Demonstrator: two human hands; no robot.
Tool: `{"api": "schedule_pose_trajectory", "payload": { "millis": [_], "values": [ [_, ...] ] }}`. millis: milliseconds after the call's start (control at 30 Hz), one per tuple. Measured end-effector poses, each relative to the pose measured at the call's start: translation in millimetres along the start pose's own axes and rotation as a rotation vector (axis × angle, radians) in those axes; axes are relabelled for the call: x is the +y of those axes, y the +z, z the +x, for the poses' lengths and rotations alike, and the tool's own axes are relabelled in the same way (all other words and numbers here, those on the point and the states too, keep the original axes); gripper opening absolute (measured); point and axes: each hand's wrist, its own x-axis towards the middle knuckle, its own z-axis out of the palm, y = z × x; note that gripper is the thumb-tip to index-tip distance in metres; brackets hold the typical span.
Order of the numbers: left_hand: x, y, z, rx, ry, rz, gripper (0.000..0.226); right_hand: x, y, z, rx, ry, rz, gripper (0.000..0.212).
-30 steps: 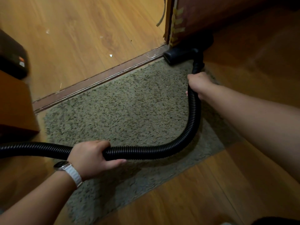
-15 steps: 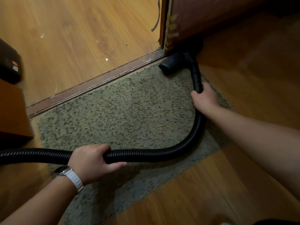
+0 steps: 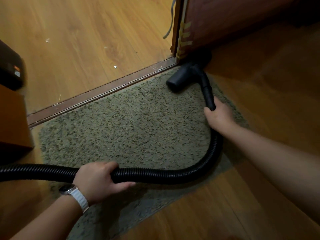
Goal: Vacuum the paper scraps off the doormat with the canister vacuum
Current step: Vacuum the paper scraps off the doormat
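Late stage, by the look of it. Doormat (image 3: 129, 127) lies on the wood floor (image 3: 259, 196) against the threshold strip (image 3: 97, 96). No white paper scraps show on its visible pile. Parts under the hose and the near edge under the left arm are hidden, so can't confirm those.

Nozzle (image 3: 181, 77) sits at the mat's far right corner, right by the bottom edge of the door (image 3: 225, 19). Whether its mouth is flat on the pile can't be told. Hose (image 3: 164, 175) curves across the mat's near side and runs out of frame at left; canister not in view.

Right hand (image 3: 219, 116) grips the hose end just behind the nozzle, fingers wrapped round it. Left hand (image 3: 97, 181), watch (image 3: 76, 194) at the wrist, grips the hose mid-run, fingers curled over the top, thumb underneath.

A few white scraps (image 3: 115, 67) lie on the floor beyond the strip, off the mat, so likely outside the task.

Left to do, as a guess: finish this corner, check the covered patches and the near edge.
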Motion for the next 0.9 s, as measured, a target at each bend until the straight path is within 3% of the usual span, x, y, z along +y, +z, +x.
{"api": "schedule_pose_trajectory", "payload": {
  "millis": [167,400,567,767,900],
  "values": [
    [12,8,9,-0.003,0.068,0.006,0.073,33,-14,-43,-0.126,-0.05,-0.069,0.064],
    [33,14,17,0.015,0.158,0.001,0.074,57,-39,-55,-0.295,-0.169,-0.227,0.065],
    [44,13,19,0.041,0.172,0.015,0.073,30,-46,-42,-0.346,-0.342,-0.355,0.065],
    [47,10,7,-0.006,0.15,0.014,0.072,-22,-24,-37,-0.399,-0.688,-0.595,0.066],
    [49,13,0,-0.031,0.148,0.002,0.071,-29,-17,-40,-0.396,-0.756,-0.609,0.066]
  ]
}}
